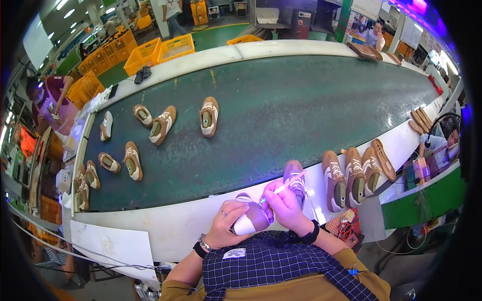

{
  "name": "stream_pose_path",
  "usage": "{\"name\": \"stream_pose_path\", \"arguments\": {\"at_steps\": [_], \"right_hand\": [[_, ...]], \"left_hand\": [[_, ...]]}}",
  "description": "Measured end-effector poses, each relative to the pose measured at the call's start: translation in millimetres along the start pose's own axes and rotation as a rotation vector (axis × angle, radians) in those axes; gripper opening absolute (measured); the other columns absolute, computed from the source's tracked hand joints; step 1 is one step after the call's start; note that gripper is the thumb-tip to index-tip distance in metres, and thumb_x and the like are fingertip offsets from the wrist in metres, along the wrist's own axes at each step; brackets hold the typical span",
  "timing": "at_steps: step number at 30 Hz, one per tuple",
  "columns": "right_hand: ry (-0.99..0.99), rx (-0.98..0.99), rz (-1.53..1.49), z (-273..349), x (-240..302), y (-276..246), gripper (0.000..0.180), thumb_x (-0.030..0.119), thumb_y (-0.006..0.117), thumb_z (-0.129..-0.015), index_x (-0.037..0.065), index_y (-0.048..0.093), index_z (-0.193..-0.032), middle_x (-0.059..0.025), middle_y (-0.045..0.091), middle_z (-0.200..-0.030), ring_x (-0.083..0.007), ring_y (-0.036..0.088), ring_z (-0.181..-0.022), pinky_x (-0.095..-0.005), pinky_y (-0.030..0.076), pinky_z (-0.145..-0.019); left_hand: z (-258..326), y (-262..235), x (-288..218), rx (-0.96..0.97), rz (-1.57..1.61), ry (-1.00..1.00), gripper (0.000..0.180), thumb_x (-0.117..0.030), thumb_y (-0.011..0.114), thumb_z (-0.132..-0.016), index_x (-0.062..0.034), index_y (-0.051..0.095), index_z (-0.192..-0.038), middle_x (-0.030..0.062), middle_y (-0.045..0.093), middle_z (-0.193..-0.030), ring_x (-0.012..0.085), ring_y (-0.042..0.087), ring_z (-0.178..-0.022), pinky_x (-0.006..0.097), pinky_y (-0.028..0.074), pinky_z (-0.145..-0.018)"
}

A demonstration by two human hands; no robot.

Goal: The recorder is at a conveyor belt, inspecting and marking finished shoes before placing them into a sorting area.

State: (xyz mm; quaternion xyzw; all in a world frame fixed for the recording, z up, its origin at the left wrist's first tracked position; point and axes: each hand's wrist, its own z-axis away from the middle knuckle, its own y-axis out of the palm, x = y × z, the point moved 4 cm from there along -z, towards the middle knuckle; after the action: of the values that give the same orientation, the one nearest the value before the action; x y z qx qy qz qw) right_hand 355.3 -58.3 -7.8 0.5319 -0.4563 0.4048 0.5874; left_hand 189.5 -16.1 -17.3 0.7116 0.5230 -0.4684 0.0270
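Observation:
Close to my body, my left hand (224, 220) is wrapped round a brown and white sneaker (257, 216), which is tilted on its side. My right hand (285, 204) pinches a slim pale pen-like tool (292, 183), its lower tip at the sneaker's edge. Whether that tool is a pen or a brush I cannot tell. Just beyond my right hand, another laced sneaker (295, 175) stands at the bench edge under purplish light. To the right, several brown sneakers (333, 180) stand in a row on the white ledge (321, 193).
A green conveyor belt (251, 135) carries several scattered sneakers (209, 118) on its left half. Loose soles (383, 159) lie right of the row. Below the ledge sits a red tray (346, 226) with scissors. Yellow crates (175, 48) stand behind the belt. Other people work around it.

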Motion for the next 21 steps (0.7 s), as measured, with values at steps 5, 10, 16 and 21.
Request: {"name": "stream_pose_path", "arguments": {"at_steps": [5,10,16,21], "right_hand": [[-0.07,0.016,0.155,1,12,5,0.013,0.015,0.045,-0.095,0.003,0.049,-0.092,-0.0022,0.054,-0.07,-0.0056,0.048,-0.052,-0.0187,0.04,-0.046],[-0.105,0.017,0.28,0,23,8,0.014,0.015,0.048,-0.094,0.002,0.052,-0.092,-0.0011,0.055,-0.064,-0.0068,0.052,-0.057,-0.0231,0.042,-0.052],[-0.129,0.028,0.362,1,29,11,0.013,0.016,0.047,-0.094,0.003,0.051,-0.092,0.0022,0.051,-0.066,-0.0041,0.048,-0.057,-0.0199,0.039,-0.052],[-0.151,0.028,0.426,-1,29,10,0.014,0.016,0.048,-0.094,0.003,0.051,-0.091,-0.0018,0.053,-0.065,-0.0094,0.052,-0.058,-0.0249,0.041,-0.054]], "left_hand": [[-12,-10,-11,0.03,-0.037,0.077,0.063,-0.011,0.083,-0.054,0.0002,0.057,-0.111,0.0148,0.057,-0.107,0.0327,0.056,-0.099,0.041,0.047,-0.086],[-17,-13,-16,0.016,-0.047,0.113,0.06,-0.006,0.078,-0.053,-0.0013,0.059,-0.109,0.0141,0.058,-0.106,0.0313,0.057,-0.097,0.04,0.047,-0.084],[-18,-14,-19,0.038,-0.059,0.13,0.058,-0.005,0.077,-0.053,-0.0008,0.059,-0.108,0.0141,0.058,-0.107,0.0315,0.057,-0.098,0.04,0.047,-0.085],[-19,-14,-20,0.049,-0.067,0.13,0.057,-0.005,0.077,-0.053,-0.0004,0.059,-0.107,0.0138,0.058,-0.106,0.0313,0.057,-0.098,0.04,0.047,-0.085]]}}
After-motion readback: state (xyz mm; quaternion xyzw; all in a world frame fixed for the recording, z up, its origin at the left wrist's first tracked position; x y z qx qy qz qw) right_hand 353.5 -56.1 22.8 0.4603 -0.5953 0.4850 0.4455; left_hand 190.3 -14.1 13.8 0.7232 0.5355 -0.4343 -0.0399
